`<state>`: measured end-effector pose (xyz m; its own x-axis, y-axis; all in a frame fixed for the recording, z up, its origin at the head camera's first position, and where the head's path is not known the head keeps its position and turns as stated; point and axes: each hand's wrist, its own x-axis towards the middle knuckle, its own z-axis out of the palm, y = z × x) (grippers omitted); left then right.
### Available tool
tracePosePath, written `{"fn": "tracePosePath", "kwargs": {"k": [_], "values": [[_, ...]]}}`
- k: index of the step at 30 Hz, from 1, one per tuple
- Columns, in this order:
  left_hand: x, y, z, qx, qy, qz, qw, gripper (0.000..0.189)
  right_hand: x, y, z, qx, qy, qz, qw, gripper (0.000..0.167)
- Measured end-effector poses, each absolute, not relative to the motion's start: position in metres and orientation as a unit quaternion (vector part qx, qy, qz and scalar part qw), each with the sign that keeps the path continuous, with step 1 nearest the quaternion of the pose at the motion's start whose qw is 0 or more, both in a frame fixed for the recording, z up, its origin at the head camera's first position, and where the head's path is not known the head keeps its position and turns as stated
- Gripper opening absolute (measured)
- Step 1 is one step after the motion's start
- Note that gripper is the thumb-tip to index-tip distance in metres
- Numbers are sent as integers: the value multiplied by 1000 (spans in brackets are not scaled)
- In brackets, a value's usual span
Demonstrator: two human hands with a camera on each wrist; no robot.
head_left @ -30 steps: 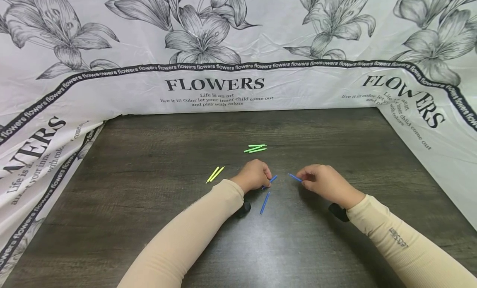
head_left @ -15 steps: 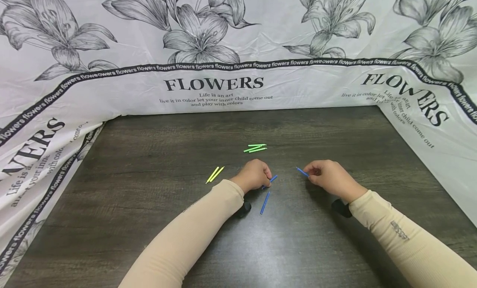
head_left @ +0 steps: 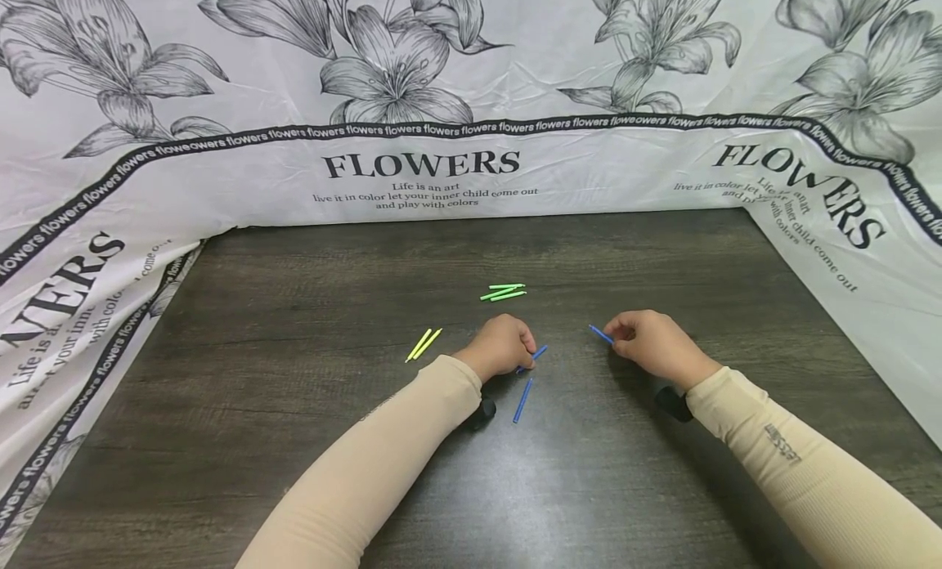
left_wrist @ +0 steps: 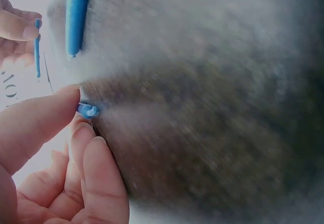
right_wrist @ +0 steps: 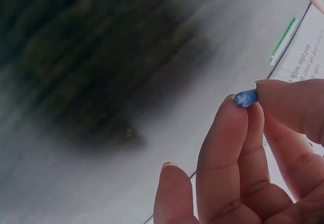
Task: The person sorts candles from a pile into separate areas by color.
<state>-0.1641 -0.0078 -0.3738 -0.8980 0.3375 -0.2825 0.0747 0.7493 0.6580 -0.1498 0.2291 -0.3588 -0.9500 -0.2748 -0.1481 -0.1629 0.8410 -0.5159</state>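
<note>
My left hand (head_left: 504, 344) pinches a thin blue candle (head_left: 540, 352) between thumb and fingertips, low over the table. In the left wrist view only the wick end of that candle (left_wrist: 88, 110) pokes out. Farther right, my right hand (head_left: 651, 346) pinches another blue candle (head_left: 600, 334), its wick end pointing left and away. The right wrist view shows that candle's blunt end (right_wrist: 246, 98) between thumb and fingertips. A third blue candle (head_left: 523, 400) lies on the table just in front of my left hand.
Several green candles (head_left: 508, 293) lie together beyond the left hand. Two yellow candles (head_left: 424, 345) lie left of it. The dark wooden table (head_left: 331, 275) is edged at the back and sides by a white flower-print cloth (head_left: 427, 209).
My right hand has moved right and slightly away with its blue candle, away from the left hand. The left hand stays in place, still pinching its candle.
</note>
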Motion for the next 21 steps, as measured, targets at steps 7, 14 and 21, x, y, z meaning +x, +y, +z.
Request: {"fn": "tracePosePath", "kwargs": {"k": [7,14,21], "values": [[-164,-8,-375,109,912,340,203,11,-153,230,-360,-115,955,-252,106,19],[-163,-8,-373,104,910,346,203,12,-155,230,-361,-113,957,-240,117,18],[-162,-8,-372,105,911,344,202,11,-157,228,-361,-105,959,-230,126,20]]}}
